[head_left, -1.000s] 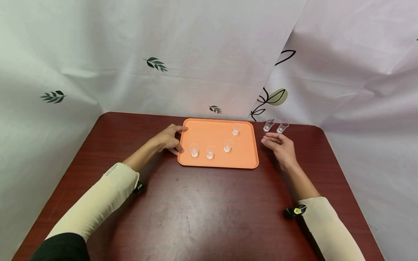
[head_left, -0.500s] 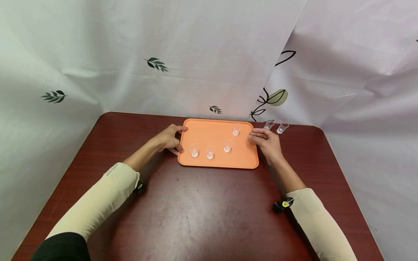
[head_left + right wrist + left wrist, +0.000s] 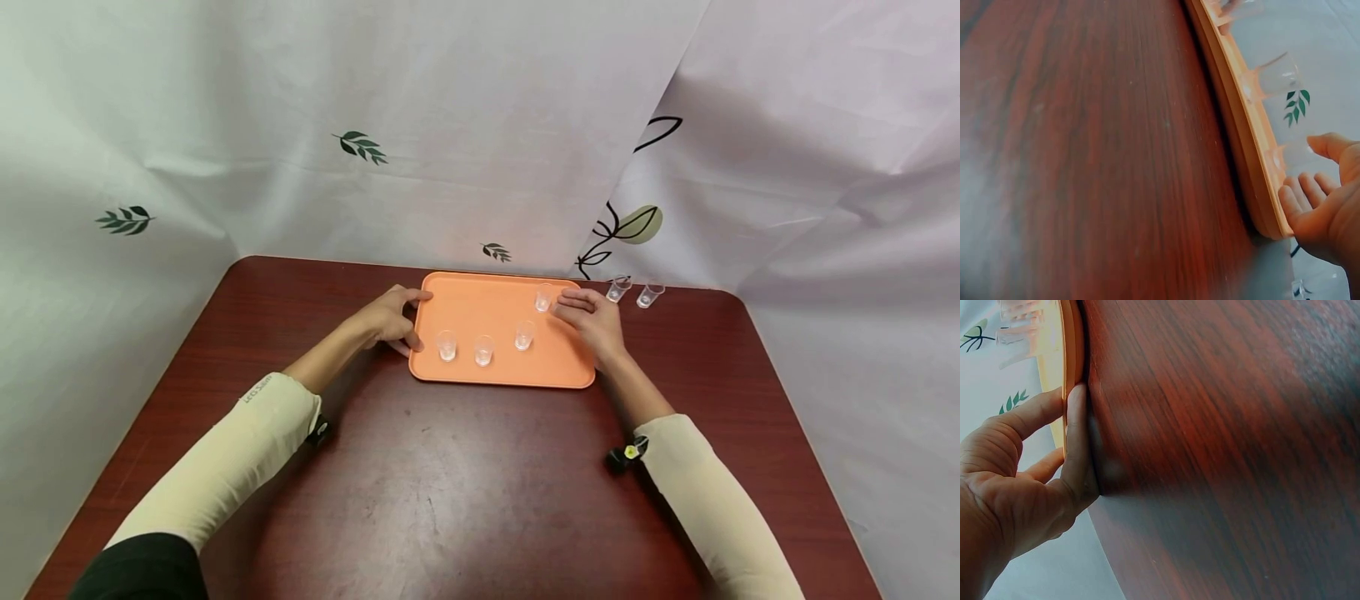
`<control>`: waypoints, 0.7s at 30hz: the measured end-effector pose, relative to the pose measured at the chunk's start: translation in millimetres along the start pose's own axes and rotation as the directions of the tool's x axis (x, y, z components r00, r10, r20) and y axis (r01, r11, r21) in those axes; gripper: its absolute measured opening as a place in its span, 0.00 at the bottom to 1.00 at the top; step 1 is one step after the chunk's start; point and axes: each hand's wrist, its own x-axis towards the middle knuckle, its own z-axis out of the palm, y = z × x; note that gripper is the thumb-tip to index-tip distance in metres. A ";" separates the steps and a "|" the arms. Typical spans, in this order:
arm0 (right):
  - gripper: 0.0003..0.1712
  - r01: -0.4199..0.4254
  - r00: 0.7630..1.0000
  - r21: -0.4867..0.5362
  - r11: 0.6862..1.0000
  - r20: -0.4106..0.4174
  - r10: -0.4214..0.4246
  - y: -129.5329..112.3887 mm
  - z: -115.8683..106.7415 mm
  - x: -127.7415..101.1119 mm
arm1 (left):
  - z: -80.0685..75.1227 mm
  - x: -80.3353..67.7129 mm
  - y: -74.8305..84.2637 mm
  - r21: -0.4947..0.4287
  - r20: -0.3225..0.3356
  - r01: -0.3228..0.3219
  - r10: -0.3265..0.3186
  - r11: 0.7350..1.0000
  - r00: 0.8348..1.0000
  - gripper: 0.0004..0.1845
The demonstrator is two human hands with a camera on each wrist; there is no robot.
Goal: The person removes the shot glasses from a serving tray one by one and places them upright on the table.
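I see a dark red wooden desk [image 3: 465, 492] set against a pale cloth backdrop [image 3: 450, 125] printed with leaves. An orange tray [image 3: 487, 312] lies on the far middle of the desk, its long axis running left to right. My left hand [image 3: 386, 318] grips the tray's left rim, thumb pressed along the edge and fingers curled over it. My right hand [image 3: 596, 321] hovers over the tray's right end, fingers loosely extended toward a small clear cup [image 3: 543, 297] standing upright at the tray's far right; I cannot tell whether they touch it. Three more clear cups [image 3: 483, 350] stand along the tray's near side. Two further cups [image 3: 633, 292] stand off the tray, beyond its far right corner. The cups' rims are hard to make out.
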 end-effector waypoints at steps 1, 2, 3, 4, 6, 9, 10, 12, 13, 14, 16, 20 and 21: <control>0.29 0.000 1.000 -0.008 1.000 0.000 0.000 0.4 1.4 1.3 | 0.1 -0.2 0.3 0.001 0.000 0.001 -0.001 1.000 1.000 0.60; 0.30 0.002 1.000 -0.015 1.000 0.000 -0.002 0.6 2.8 2.5 | 0.2 -0.4 0.4 0.002 -0.001 0.001 -0.001 1.000 1.000 0.60; 0.30 0.005 1.000 -0.028 1.000 -0.003 -0.005 0.7 4.3 3.7 | 0.4 -0.3 0.5 0.002 -0.001 0.000 0.000 1.000 1.000 0.60; 0.30 0.009 1.000 -0.040 0.999 -0.004 -0.009 0.6 5.9 4.7 | 0.5 -0.2 0.4 0.000 -0.001 0.000 0.000 1.000 1.000 0.60; 0.31 0.013 1.000 -0.056 0.998 -0.001 -0.013 -0.2 9.0 6.3 | 0.6 0.0 0.0 0.001 -0.001 0.000 0.000 1.000 1.000 0.59; 0.31 0.015 1.000 -0.075 0.997 -0.002 -0.015 -1.1 13.4 8.6 | 0.6 0.6 -0.8 0.002 -0.005 0.000 0.000 1.000 1.000 0.59; 0.30 0.015 1.000 -0.076 0.997 -0.002 -0.015 -1.1 14.6 9.3 | 0.5 0.8 -1.1 0.002 -0.005 0.000 0.000 1.000 1.000 0.59; 0.30 0.010 1.000 -0.070 0.997 -0.006 -0.011 -0.7 16.5 10.7 | 0.5 0.7 -1.3 0.005 -0.005 -0.002 0.002 1.000 1.000 0.59; 0.30 0.009 1.000 -0.066 0.998 -0.007 -0.010 -0.2 17.3 11.3 | 0.7 1.0 -1.5 0.003 -0.006 -0.002 0.002 1.000 1.000 0.59; 0.30 0.009 1.000 -0.065 0.998 -0.007 -0.010 0.4 17.9 11.8 | 0.9 1.2 -1.7 0.002 -0.005 -0.002 0.002 1.000 1.000 0.59; 0.28 0.010 1.000 -0.059 0.998 -0.006 -0.011 1.4 19.0 12.2 | 1.3 1.2 -1.7 0.000 -0.005 -0.003 0.003 1.000 1.000 0.59; 0.26 0.020 1.000 -0.050 0.999 0.000 -0.020 2.7 20.5 12.1 | 1.2 1.8 -2.4 -0.001 -0.008 0.002 -0.002 1.000 1.000 0.59; 0.25 0.022 1.000 -0.049 0.999 0.000 -0.022 2.7 20.8 11.9 | 1.1 1.9 -2.7 -0.001 -0.009 0.004 -0.004 1.000 1.000 0.59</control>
